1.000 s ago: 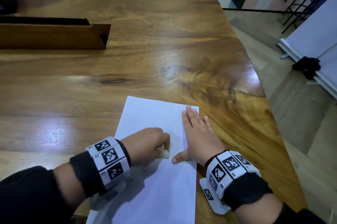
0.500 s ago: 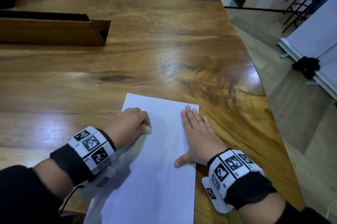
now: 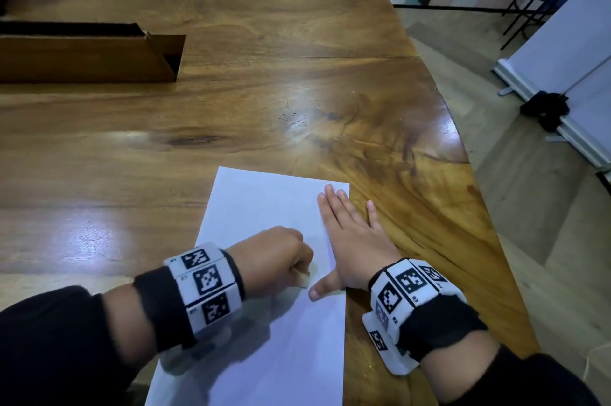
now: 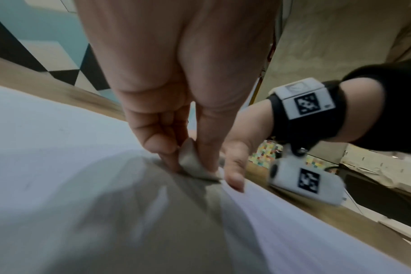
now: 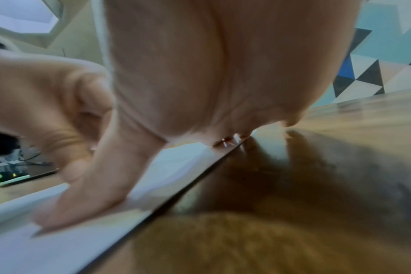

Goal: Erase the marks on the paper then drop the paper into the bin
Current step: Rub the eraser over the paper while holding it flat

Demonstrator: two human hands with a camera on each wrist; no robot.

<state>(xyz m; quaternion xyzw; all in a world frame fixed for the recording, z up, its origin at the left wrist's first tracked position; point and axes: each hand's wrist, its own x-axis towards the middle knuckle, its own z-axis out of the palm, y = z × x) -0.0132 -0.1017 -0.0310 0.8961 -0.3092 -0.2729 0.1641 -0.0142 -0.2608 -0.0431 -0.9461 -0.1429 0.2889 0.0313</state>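
A white sheet of paper (image 3: pixel 264 207) lies on the wooden table (image 3: pixel 231 108) near its front edge. My left hand (image 3: pixel 277 260) pinches a small pale eraser (image 3: pixel 305 279) and presses it on the sheet beside my right thumb. From the left wrist view the eraser (image 4: pixel 192 163) sits between thumb and fingers of the left hand (image 4: pixel 176 120), touching the paper (image 4: pixel 59 148). My right hand (image 3: pixel 350 237) lies flat with straight fingers on the paper's right edge, holding it down. Under the right hand (image 5: pixel 176 83) the paper (image 5: pixel 82 231) shows in the right wrist view. No marks are clear on the sheet.
A long brown wooden box (image 3: pixel 89 55) with an open end lies at the back left of the table. The table's curved right edge (image 3: pixel 469 174) drops to the floor, where a white board on a stand (image 3: pixel 562 81) and black chair legs (image 3: pixel 529 2) stand.
My left hand slid the eraser from near the right thumb up and left across the sheet, then back down to the right beside the thumb. The right hand stayed flat on the paper.
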